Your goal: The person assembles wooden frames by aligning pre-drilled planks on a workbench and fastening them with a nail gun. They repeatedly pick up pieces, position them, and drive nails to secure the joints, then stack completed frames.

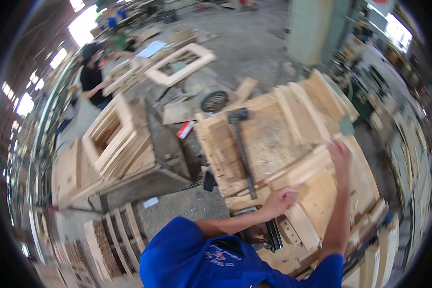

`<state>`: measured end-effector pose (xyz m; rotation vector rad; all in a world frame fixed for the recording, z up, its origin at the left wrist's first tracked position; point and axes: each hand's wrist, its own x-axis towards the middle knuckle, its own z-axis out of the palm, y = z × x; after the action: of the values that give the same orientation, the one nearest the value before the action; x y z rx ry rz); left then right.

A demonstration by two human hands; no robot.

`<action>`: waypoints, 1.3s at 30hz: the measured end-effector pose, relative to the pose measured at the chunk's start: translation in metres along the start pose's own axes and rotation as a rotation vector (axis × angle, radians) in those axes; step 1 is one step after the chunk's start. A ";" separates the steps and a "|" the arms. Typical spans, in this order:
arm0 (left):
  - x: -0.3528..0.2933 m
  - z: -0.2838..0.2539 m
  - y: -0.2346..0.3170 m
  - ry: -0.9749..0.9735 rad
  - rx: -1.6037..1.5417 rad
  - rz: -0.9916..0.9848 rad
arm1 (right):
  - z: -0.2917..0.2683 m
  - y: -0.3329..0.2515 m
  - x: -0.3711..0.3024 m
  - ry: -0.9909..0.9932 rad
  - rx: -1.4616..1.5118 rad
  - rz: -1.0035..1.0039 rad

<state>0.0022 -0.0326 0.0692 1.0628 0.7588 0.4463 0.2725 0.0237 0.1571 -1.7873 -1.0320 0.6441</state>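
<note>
My left hand (280, 200) is curled closed above the near part of the wooden workbench (269, 139), close to a pale wood block with a row of holes (289, 232). Whatever its fingers may hold is hidden. Farther right, my right hand (340, 154) is by the end of a long wooden strip (300, 168) that runs across the bench. Motion blurs its fingers, so I cannot make out a grip. A hammer with a dark head (237, 116) lies on the bench left of the strip. A dark metal clamp-like tool (273, 235) sits below my left forearm.
More boards (305, 108) lie at the bench's far right. Left, a second table (144, 165) carries stacked wooden frames (111, 137). A pallet-like stack of slats (117, 235) stands low left. One person (92, 79) works behind the frames. A round fan-like object (213, 100) sits beyond the bench.
</note>
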 end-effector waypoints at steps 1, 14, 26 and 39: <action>0.010 0.003 0.001 -0.016 -0.015 0.014 | -0.015 0.011 -0.029 -0.006 0.456 -0.010; 0.039 0.053 0.043 -0.268 -0.107 -0.023 | -0.090 0.111 -0.294 -0.110 0.929 0.467; 0.055 0.070 0.026 -0.368 -0.031 -0.136 | -0.074 0.095 -0.234 -0.460 0.951 0.516; 0.077 0.088 0.032 -0.243 -0.136 -0.115 | -0.067 0.120 -0.225 -0.466 1.427 0.566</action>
<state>0.1197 -0.0221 0.0963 0.9212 0.5624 0.2604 0.2552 -0.2255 0.0735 -0.5897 -0.0869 1.6513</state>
